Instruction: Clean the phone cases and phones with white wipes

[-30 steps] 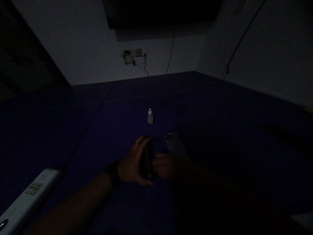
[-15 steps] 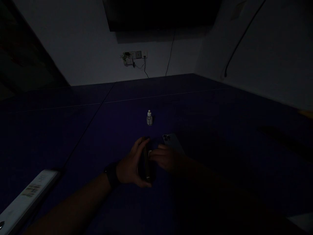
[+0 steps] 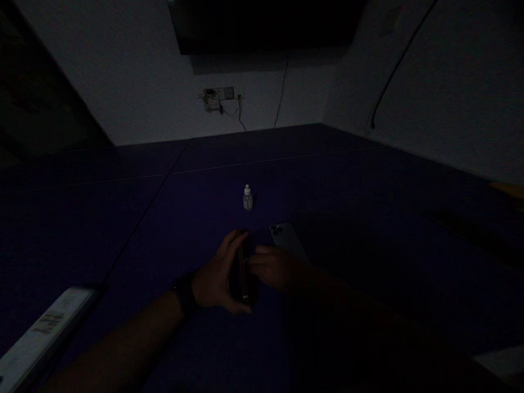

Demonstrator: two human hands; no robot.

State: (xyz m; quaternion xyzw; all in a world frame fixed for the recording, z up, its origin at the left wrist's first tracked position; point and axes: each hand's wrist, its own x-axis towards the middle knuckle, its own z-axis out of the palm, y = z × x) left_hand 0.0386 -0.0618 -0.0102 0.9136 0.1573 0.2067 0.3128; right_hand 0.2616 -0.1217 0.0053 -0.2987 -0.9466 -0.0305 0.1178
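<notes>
My left hand (image 3: 216, 278), with a dark band on its wrist, grips a slim dark phone (image 3: 243, 273) by its two ends. The phone is tilted up on its long side, its narrow edge facing me. My right hand (image 3: 272, 267) has its fingers pinched together against the phone's right side; what they hold is hidden in the dark. A second phone (image 3: 287, 237), light-backed with several camera lenses, lies beyond my right hand, partly covered by it. Farther off stands a small clear bottle (image 3: 248, 202) with a white cap.
The room is very dim. A long white box (image 3: 45, 333) lies at the lower left of the purple surface (image 3: 196, 202). Sockets with cables (image 3: 219, 97) sit on the far wall, under a dark screen (image 3: 266, 27). A dark flat shape (image 3: 470, 234) lies at the right.
My right fingers have shifted slightly along the phone's side, and the small white piece seen at their tips before is now hidden. My left hand keeps its hold. The picture is darker.
</notes>
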